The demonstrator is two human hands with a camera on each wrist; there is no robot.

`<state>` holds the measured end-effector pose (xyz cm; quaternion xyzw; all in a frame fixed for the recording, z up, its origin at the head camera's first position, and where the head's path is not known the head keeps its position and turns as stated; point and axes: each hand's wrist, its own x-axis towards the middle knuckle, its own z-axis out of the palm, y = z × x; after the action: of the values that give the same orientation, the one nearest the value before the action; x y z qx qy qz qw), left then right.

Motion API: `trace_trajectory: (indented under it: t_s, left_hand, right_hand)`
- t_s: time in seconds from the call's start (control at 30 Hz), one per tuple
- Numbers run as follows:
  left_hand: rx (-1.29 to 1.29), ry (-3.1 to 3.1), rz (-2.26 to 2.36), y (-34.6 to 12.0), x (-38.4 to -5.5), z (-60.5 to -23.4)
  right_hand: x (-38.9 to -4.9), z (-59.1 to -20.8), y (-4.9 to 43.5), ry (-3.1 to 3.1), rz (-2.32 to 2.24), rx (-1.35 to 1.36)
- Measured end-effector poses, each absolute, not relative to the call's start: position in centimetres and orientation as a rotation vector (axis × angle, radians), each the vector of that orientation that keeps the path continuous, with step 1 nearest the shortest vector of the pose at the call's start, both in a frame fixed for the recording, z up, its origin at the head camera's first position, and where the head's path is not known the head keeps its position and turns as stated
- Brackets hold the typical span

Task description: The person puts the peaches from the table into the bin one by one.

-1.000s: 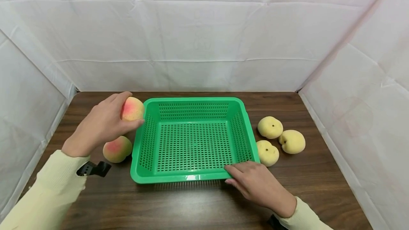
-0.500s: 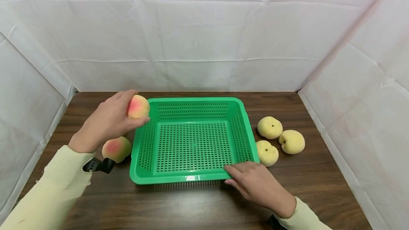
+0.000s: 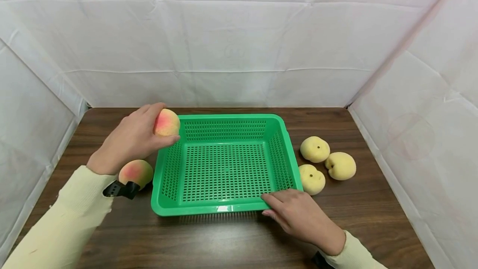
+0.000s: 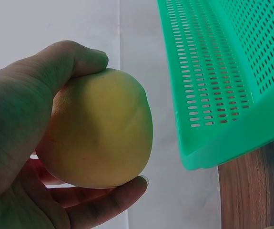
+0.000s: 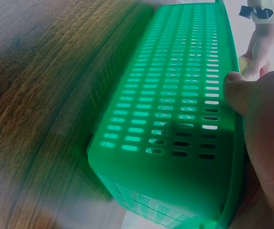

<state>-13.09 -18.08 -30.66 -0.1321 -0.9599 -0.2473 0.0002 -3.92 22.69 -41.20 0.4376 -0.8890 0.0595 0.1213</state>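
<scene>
My left hand (image 3: 136, 138) grips a pink-and-yellow peach (image 3: 167, 122) between thumb and fingers, raised at the basket's back left corner. In the left wrist view the peach (image 4: 98, 129) shows its yellow side, apart from the green rim. The green plastic basket (image 3: 228, 208) has slotted walls and nothing inside. My right hand (image 3: 298, 215) holds its front right corner, and the right wrist view shows the thumb (image 5: 237, 90) against the outer rim. Another blushed peach (image 3: 136, 173) lies left of the basket, partly behind the wrist strap.
Three pale yellow peaches lie right of the basket: a rear one (image 3: 315, 149), an outer one (image 3: 340, 166) and a front one (image 3: 312, 179) close to the basket wall. The dark wooden table (image 3: 216, 244) is bounded by white sheeting (image 3: 231, 53) at the back and sides.
My left hand has carried the peach to the right and slightly up, from beside the basket to over its left rim. The right hand keeps its hold on the corner.
</scene>
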Motion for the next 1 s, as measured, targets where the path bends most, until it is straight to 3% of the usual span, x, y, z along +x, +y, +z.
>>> trace_trajectory:
  t_s: [1.0]
  left_hand:
    - [-0.485, -3.006, -0.763, -15.9, -14.6, -30.7]
  right_hand:
    - [-3.8, -41.3, 22.7, -2.580, 0.200, 1.276]
